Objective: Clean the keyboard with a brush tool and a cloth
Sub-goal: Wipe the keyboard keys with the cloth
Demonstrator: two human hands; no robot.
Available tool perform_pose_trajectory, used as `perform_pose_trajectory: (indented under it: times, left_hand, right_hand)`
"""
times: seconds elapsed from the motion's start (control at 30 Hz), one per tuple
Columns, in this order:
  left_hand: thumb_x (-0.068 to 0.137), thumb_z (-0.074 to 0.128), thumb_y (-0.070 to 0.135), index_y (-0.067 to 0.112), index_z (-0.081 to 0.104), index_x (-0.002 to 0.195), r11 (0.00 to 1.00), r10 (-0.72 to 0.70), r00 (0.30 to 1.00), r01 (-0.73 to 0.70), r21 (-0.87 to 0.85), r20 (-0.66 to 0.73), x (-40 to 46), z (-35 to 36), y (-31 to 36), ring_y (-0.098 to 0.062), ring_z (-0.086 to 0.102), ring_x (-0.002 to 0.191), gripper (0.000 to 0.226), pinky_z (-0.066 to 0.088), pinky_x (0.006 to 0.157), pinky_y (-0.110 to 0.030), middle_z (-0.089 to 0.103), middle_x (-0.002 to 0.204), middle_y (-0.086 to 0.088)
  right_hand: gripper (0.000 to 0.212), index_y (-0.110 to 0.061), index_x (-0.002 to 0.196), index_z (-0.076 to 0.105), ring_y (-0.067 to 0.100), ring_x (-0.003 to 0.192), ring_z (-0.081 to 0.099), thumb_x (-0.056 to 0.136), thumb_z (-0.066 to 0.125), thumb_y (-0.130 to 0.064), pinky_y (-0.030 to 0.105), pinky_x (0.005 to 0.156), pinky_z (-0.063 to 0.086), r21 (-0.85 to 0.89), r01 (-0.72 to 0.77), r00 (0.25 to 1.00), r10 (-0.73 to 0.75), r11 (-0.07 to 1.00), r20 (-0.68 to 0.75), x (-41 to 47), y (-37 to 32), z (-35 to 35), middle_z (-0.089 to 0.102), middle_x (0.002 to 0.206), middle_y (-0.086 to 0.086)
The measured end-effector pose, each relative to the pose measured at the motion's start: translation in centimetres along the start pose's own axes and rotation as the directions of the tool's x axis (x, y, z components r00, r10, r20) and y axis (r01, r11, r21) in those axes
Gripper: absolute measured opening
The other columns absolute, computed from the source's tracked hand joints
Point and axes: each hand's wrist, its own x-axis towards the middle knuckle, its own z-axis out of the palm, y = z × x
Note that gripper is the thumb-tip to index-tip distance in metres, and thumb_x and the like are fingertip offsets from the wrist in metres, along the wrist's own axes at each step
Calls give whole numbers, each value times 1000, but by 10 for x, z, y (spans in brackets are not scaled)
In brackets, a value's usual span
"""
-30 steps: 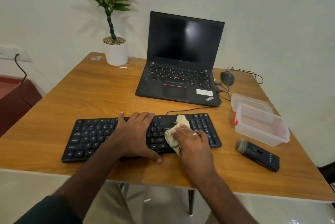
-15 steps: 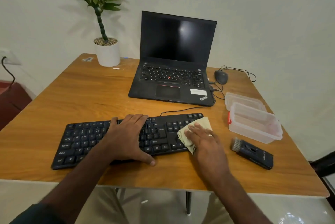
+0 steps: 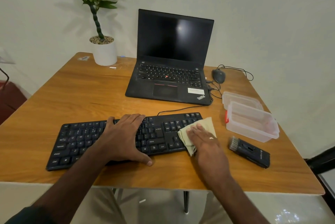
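A black wired keyboard [image 3: 157,133] lies near the front of the wooden table [image 3: 72,100]. My left hand [image 3: 125,136] rests flat across its middle keys, thumb over the front edge, holding it down. A pale yellow cloth [image 3: 208,124] covers the keyboard's right end, over the number pad. My right hand [image 3: 204,142] presses on the cloth with straight fingers. The dark brush tool [image 3: 249,150] lies on the table to the right of that hand, bristles toward the far left, touched by nothing.
An open black laptop [image 3: 172,60] stands behind the keyboard, with a wired mouse [image 3: 218,76] to its right. A clear plastic box [image 3: 252,124] and its lid [image 3: 239,97] sit at the right. A potted plant [image 3: 104,49] stands at the back left.
My right hand has slid the cloth rightward along the keyboard, from the middle keys to the right end. My left hand has stayed on the middle of the keyboard.
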Motion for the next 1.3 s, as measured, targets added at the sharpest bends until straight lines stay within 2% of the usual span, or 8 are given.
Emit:
perform_pose_trajectory:
  times: [0.07,0.2,0.43,0.63,0.8,0.93,1.1,1.3]
  left_hand:
    - [40,52,103,27,-1,158,1000,0,1000,0,-4,0,-1,0,0,-14,11,151,150,9,120,-62,8,166,8]
    - [40,54,102,26,0,159,1000,3,1000,-3,-10,0,-1,-1,1,-14,11,151,150,9,120,-63,9,166,8]
    - [41,55,101,26,1,158,1000,9,1000,-10,-16,-12,-1,0,2,-15,12,151,150,9,119,-65,9,166,8]
    - [41,60,99,25,-3,159,997,31,1000,-31,-66,5,7,-6,11,-16,8,152,153,4,119,-66,3,167,7]
    - [41,47,104,30,5,159,990,-14,983,-13,-143,-185,-35,1,-28,-10,9,152,145,-13,119,-59,10,166,9]
    - [47,50,103,37,19,156,954,-133,954,50,-296,-269,-87,18,-90,0,9,150,131,-11,120,-58,23,162,14]
    - [42,71,92,43,9,157,920,-155,971,74,-386,-183,-123,24,-139,9,1,147,139,-15,121,-46,4,158,32]
    - [36,72,93,41,6,156,919,-164,976,97,-383,-145,-119,24,-156,2,12,145,146,-14,122,-45,21,160,19]
  right_hand:
    - [68,-16,134,61,23,128,58,71,82,0,40,105,44,-39,-50,998,48,998,-36,7,8,-2,62,137,6]
    - [56,-22,150,41,19,147,33,97,54,-9,41,121,26,48,-247,969,247,968,13,31,16,-12,39,158,1]
    - [56,-26,154,32,13,151,22,101,45,-12,30,121,8,46,-81,995,78,996,67,14,-1,-1,30,162,-3]
    - [50,-21,147,46,25,139,44,99,49,-8,47,113,41,92,-272,962,270,958,39,46,1,-6,48,151,5]
    - [56,-25,148,42,25,125,56,97,54,-8,45,99,52,155,-296,954,301,943,-7,49,-11,-12,57,142,7]
    - [49,-19,136,56,22,113,63,90,54,-1,37,94,52,292,-90,988,123,952,-96,42,-57,-4,68,125,5]
    - [51,-13,138,58,24,132,54,89,47,-6,45,110,44,397,164,986,-154,903,-56,44,-136,27,62,138,7]
    - [58,-6,136,59,28,130,56,86,31,-15,45,108,46,332,390,920,-379,859,-99,45,-213,53,63,135,13]
